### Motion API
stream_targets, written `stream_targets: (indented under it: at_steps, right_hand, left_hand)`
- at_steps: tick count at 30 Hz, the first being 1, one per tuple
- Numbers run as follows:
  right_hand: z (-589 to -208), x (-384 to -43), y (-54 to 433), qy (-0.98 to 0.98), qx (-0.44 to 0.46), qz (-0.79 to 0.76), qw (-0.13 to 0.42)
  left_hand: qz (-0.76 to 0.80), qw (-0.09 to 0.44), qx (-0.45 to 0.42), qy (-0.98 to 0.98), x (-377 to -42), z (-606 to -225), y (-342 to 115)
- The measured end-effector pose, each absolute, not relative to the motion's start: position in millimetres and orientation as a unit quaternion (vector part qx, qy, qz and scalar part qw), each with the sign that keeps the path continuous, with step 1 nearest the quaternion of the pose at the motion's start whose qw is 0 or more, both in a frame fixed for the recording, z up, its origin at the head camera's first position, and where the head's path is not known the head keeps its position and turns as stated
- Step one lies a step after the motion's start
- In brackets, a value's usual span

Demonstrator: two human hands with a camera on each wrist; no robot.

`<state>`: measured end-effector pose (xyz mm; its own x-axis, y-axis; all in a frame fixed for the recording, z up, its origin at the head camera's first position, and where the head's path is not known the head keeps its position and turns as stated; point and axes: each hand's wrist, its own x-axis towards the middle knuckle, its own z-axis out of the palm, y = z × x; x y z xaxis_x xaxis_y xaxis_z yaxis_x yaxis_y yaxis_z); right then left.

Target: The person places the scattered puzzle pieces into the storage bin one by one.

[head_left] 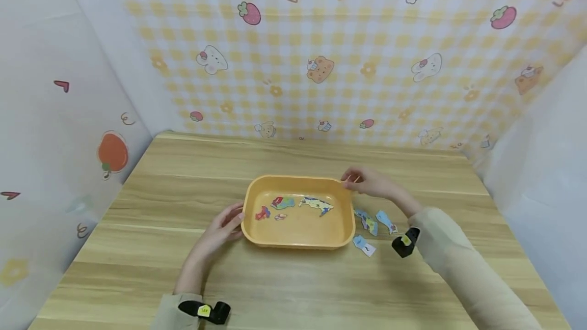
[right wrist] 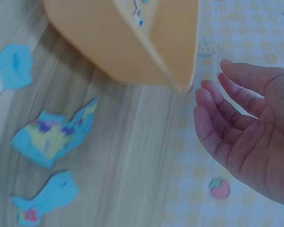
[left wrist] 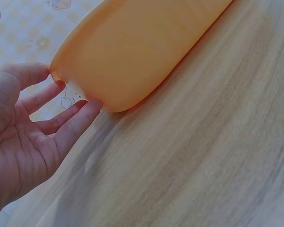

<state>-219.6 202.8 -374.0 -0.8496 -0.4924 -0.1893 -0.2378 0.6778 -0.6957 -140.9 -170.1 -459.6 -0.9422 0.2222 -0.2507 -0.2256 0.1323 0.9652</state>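
Note:
A yellow-orange plastic tray [head_left: 298,231] stands on the wooden table, holding several irregular puzzle pieces with colourful prints; one is a long cream-and-blue piece [head_left: 316,204]. My left hand [head_left: 228,223] pinches the tray's left end; in the left wrist view the thumb is on the rim and the fingers [left wrist: 80,120] reach under it and against the outer wall. At the back right corner is my right hand [head_left: 364,181], its fingers loosely bent. The right wrist view shows a small gap between those fingertips [right wrist: 202,113] and the tray's corner.
Three loose pieces lie on the table right of the tray: a blue multicoloured piece [head_left: 368,223], a light-blue piece [head_left: 386,221] and a blue-and-white piece [head_left: 364,245]. Behind the table hangs a yellow checked cloth [head_left: 293,95], with pale sheets at both sides.

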Motion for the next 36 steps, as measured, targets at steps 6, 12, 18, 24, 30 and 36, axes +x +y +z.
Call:
stream_targets:
  at_steps: [6,12,18,24,30,36]
  right_hand:
    - [-391,-210,236,0.907,-0.163,-0.352,0.165]
    - [-412,-199,260,0.923,-0.114,-0.316,0.188]
    - [-427,-190,276,0.923,-0.093,-0.309,0.208]
    - [-432,-183,280,0.931,-0.04,-0.294,0.211]
    - [-430,-182,278,0.933,-0.032,-0.283,0.219]
    - [-430,-181,277,0.927,-0.069,-0.275,0.245]
  left_hand:
    - [0.655,0.17,-0.003,0.736,-140,-458,-172]
    - [0.655,0.173,-0.008,0.736,-139,-459,-173]
    - [0.657,0.173,-0.012,0.734,-137,-460,-174]
    - [0.657,0.176,-0.007,0.733,-138,-457,-175]
    - [0.658,0.172,-0.006,0.733,-140,-456,-173]
    - [0.658,0.172,-0.001,0.733,-141,-457,-171]
